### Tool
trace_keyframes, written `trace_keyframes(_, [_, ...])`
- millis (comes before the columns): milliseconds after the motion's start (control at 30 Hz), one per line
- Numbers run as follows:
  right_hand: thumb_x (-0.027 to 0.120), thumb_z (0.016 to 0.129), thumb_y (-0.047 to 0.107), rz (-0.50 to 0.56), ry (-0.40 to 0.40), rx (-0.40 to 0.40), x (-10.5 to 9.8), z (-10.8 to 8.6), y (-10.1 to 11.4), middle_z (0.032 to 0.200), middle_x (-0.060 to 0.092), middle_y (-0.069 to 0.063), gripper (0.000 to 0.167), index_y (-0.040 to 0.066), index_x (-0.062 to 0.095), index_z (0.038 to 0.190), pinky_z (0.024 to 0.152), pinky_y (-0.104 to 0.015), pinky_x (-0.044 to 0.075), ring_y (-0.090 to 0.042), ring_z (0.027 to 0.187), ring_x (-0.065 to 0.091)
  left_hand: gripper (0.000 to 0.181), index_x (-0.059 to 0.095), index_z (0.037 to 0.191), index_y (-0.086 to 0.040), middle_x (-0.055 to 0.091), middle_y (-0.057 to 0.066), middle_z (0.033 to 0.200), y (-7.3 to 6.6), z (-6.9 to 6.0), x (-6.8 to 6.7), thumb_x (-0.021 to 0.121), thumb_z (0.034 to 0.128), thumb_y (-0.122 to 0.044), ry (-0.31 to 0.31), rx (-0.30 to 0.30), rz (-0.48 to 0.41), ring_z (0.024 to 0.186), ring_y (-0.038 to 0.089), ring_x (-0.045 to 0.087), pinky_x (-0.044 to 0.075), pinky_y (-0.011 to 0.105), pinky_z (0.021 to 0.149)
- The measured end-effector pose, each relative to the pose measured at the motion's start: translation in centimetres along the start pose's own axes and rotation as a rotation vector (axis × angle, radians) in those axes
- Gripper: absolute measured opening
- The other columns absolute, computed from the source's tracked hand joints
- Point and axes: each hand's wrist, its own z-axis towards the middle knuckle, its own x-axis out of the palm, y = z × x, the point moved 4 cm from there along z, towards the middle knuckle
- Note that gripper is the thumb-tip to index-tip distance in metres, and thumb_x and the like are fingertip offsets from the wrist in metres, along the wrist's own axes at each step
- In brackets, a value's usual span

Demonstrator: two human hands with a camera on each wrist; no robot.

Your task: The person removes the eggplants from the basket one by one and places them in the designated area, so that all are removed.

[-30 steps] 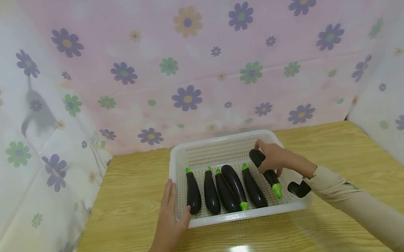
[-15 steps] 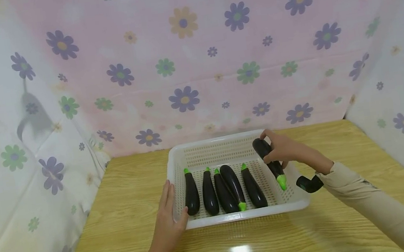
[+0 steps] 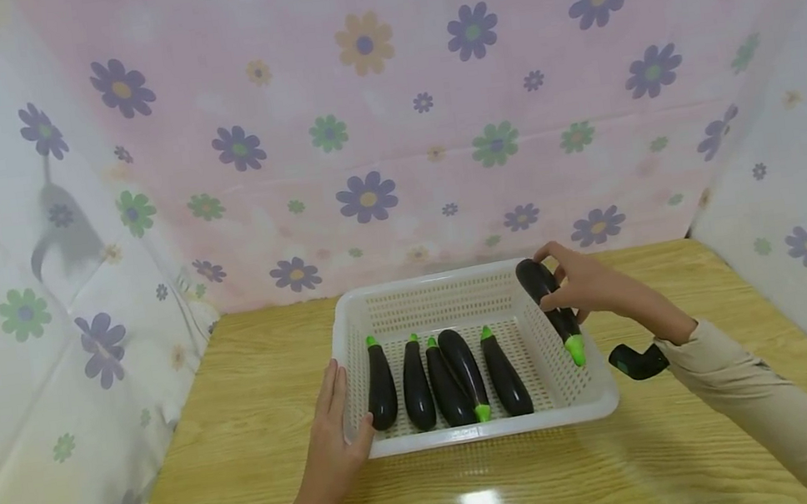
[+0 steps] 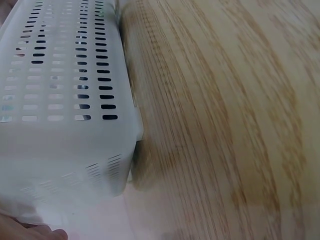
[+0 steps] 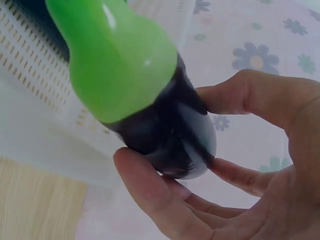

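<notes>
A white perforated plastic basket (image 3: 471, 430) stands on the table. My left hand (image 3: 331, 442) rests on its left front corner, fingers straight along the outer left side and thumb at the front rim. In the left wrist view, the basket's slotted wall (image 4: 55, 145) fills the left, and only some fingers (image 4: 47, 232) show at the bottom. My right hand (image 3: 588, 280) holds a dark eggplant (image 3: 550, 301) with a green stem end over the basket's right side, tilted, stem toward me. The right wrist view shows fingers and thumb around the eggplant (image 5: 165, 135). Several more eggplants (image 3: 416, 385) lie side by side inside.
The wood-grain table (image 3: 254, 388) extends on both sides of the basket and in front of it. A pink flowered cloth (image 3: 402, 118) hangs behind, with pale flowered cloths at both sides. A black device (image 3: 638, 361) sits at the right wrist.
My right hand has lifted the eggplant and carried it right and away from me, from inside the basket to above its right rim. The left hand has stayed at the basket corner.
</notes>
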Motion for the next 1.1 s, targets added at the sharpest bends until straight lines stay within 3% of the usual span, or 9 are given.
trace_keyframes(300, [0.067, 0.082, 0.012, -0.065, -0.09, -0.008, -1.3, -0.5, -0.5, 0.111, 0.048, -0.034, 0.07, 0.0, 0.028, 0.139, 0.052, -0.037, 0.055, -0.027, 0.071, 0.063, 0.075, 0.026, 0.146, 0.005, 0.014, 0.012, 0.157, -0.1, 0.0, -0.1, 0.065, 0.0848, -0.015, -0.007, 0.014, 0.003, 0.14, 0.03, 0.02, 0.02, 0.038, 0.11])
trace_keyframes(600, [0.065, 0.084, 0.013, -0.07, -0.149, -0.004, -1.8, -0.8, -1.7, 0.114, 0.046, -0.037, 0.07, -0.002, 0.027, 0.141, 0.052, -0.039, 0.055, -0.032, 0.074, 0.063, 0.076, 0.024, 0.146, 0.008, 0.013, 0.015, 0.156, -0.3, 0.0, -0.1, 0.064, 0.0839, -0.012, 0.0, 0.022, -0.011, 0.14, 0.033, 0.019, 0.026, 0.055, 0.105])
trace_keyframes(1100, [0.063, 0.087, 0.013, -0.027, -0.189, 0.028, -2.1, -0.9, -5.0, 0.122, 0.042, -0.042, 0.069, -0.005, 0.027, 0.142, 0.055, -0.04, 0.056, -0.031, 0.072, 0.066, 0.076, 0.024, 0.146, 0.007, 0.015, 0.016, 0.156, 0.0, -0.1, 0.0, 0.065, 0.0847, -0.012, 0.0, 0.019, -0.002, 0.141, 0.031, 0.018, 0.024, 0.05, 0.107])
